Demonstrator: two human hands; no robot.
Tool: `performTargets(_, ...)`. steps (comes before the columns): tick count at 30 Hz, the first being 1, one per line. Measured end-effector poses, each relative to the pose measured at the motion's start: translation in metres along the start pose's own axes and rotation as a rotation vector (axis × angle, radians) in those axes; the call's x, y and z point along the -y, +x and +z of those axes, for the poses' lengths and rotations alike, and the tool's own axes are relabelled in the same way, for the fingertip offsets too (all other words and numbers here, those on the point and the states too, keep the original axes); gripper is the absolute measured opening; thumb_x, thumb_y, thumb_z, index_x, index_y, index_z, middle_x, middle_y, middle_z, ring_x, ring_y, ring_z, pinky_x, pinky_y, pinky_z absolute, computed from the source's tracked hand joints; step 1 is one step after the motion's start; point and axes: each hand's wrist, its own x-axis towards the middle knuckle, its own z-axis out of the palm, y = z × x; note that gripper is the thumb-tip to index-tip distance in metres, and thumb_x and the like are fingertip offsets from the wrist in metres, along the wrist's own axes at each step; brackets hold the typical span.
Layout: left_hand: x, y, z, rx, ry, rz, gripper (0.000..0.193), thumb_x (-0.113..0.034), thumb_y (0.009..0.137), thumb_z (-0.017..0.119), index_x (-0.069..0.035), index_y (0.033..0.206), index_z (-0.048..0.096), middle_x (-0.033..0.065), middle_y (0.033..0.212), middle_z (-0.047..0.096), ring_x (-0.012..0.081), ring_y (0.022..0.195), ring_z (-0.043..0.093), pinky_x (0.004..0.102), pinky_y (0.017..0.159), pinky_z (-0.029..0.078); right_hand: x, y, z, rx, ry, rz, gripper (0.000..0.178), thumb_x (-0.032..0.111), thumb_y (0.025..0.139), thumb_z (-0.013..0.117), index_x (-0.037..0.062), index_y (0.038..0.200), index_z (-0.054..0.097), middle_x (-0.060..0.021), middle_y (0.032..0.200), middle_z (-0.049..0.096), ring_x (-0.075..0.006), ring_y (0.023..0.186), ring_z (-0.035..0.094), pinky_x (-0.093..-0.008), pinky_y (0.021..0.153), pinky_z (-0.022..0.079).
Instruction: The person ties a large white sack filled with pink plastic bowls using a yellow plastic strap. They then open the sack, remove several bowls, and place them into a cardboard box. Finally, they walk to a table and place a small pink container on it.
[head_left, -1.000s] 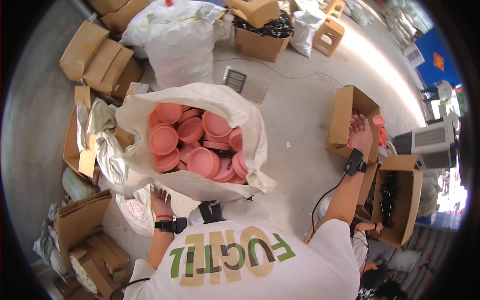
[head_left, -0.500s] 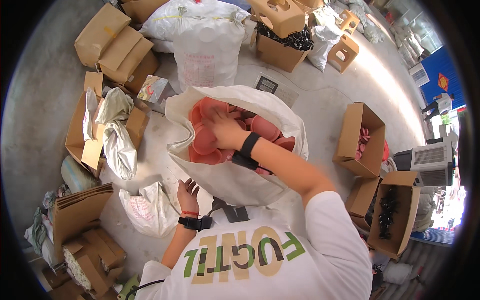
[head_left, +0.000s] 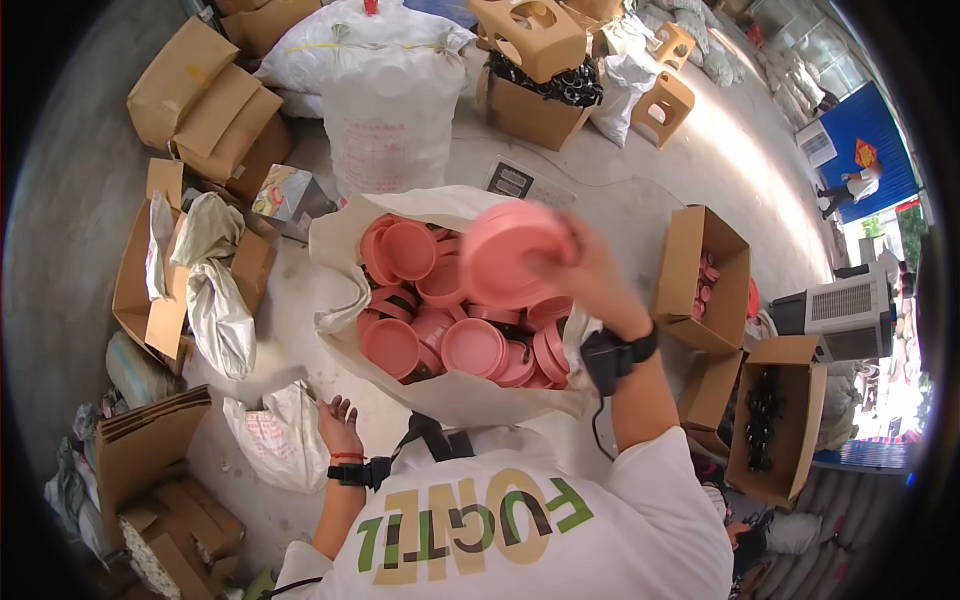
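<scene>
My right hand (head_left: 595,275) is raised over the near right part of a large white woven sack (head_left: 345,225), blurred by motion. It grips a pink round plastic piece, bowl-like (head_left: 505,255), by its right side; whether this is one piece or several stacked is unclear. Similar pink plastic pieces (head_left: 390,348) fill the sack, lying at different angles, some showing flat round faces. Left of the sack, my left hand (head_left: 338,428) hangs low with its fingers apart and nothing in them. Close to that hand slumps a small white bag (head_left: 280,435).
Cardboard boxes flank me: one with pink parts (head_left: 700,290) and one with black parts (head_left: 775,420) on the right, several more (head_left: 205,110) on the left. Beyond the sack stand a tall full white bag (head_left: 390,130) and a floor scale (head_left: 512,180). A person (head_left: 855,187) walks far right.
My right hand has risen out of the sack and moved right, carrying a pink piece. The sack's contents show more fully. My left hand appears slightly lower and further left.
</scene>
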Motion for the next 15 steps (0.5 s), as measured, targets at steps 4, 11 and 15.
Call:
performTargets(4,0.009,-0.011,0.011,0.01,0.037,-0.035,0.039,-0.041,0.09,0.042,-0.003,0.099,0.045,0.012,0.106,0.053,0.0212,0.093,0.051,0.0361,0.079,0.041,-0.088,-0.048,-0.086,-0.76,0.691,-0.068,0.035,0.016,0.083,0.055,-0.0011,0.111,0.045,-0.0092,0.103,0.055,-0.0183,0.092,0.057,-0.0312,0.078,0.048)
performTargets(11,0.03,-0.033,0.034,0.113,0.166,-0.017,0.048,-0.042,0.091,0.038,-0.002,0.117,0.042,0.0141,0.113,0.05,0.0232,0.097,0.05,0.0372,0.083,0.04,-0.344,-0.196,0.005,-0.874,1.702,0.985,0.045,0.013,0.076,0.051,0.0055,0.12,0.04,-0.0153,0.118,0.047,-0.0309,0.108,0.047,-0.0497,0.087,0.041)
performTargets(15,0.033,-0.044,0.039,0.175,0.229,0.028,0.048,-0.041,0.091,0.036,-0.003,0.12,0.04,0.0141,0.116,0.049,0.0246,0.102,0.048,0.0381,0.086,0.038,-0.372,-0.22,-0.009,-1.091,1.633,1.182,0.046,0.028,0.076,0.058,0.0128,0.117,0.046,-0.0098,0.115,0.051,-0.0276,0.103,0.051,-0.0458,0.09,0.04)
